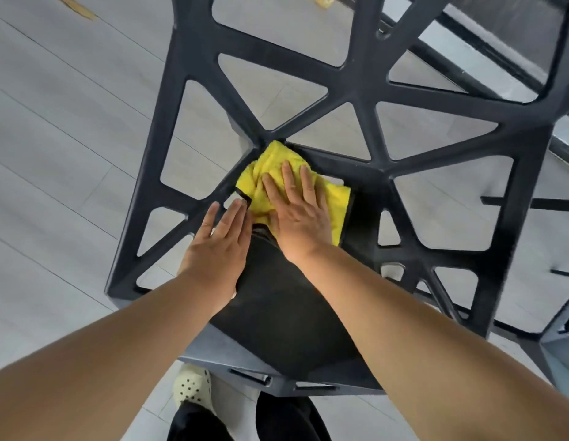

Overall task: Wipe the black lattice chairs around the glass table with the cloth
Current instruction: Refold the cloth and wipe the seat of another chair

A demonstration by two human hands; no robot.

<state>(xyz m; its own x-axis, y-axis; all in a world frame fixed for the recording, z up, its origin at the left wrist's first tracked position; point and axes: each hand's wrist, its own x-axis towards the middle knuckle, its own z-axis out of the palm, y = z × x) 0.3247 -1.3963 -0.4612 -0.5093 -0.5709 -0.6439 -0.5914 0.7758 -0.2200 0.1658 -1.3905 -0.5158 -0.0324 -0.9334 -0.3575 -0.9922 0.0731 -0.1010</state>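
Head view: where's the cloth (335, 202)?
— Under the right hand (297, 214), fingers (288, 179) straight, on the chair (356, 87) seat; left hand (217, 240) flat alongside (bracing, probably). Press evenly, sweep ahead of the fingers.

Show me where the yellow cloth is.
Mid-frame in the head view, the yellow cloth lies on the black lattice chair under the right hand, the left hand beside it.

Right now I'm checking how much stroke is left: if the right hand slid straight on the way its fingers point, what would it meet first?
Probably the black strut of the lattice chair just beyond the yellow cloth, on which the right hand lies flat. Depth there is unclear.
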